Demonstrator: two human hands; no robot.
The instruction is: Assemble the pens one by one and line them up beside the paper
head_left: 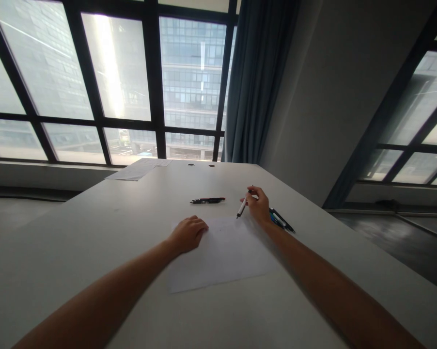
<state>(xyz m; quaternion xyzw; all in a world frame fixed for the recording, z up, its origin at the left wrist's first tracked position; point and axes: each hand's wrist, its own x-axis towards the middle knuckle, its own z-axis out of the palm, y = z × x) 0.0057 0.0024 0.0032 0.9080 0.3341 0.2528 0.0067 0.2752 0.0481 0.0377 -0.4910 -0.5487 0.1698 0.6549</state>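
My right hand point(259, 203) is closed around a white pen point(242, 207) with a dark tip, held tilted with the tip pointing down near the far edge of a white sheet of paper point(226, 257). Whether the tip touches the sheet I cannot tell. On the left part of the same sheet lies my left hand point(189, 233), palm down, its fingers laid over the paper and holding nothing. Just right of my right wrist is a group of pens point(282, 220), dark and blue, partly hidden by the wrist. Beyond the sheet lie more dark pens point(207, 200), side by side.
The white table point(95, 252) stretches ahead to the windows. More paper sheets point(136, 169) lie at its far left, and two small dark discs point(191, 165) sit near the far edge. A blue curtain point(258, 82) hangs behind, beside a grey pillar point(313, 106).
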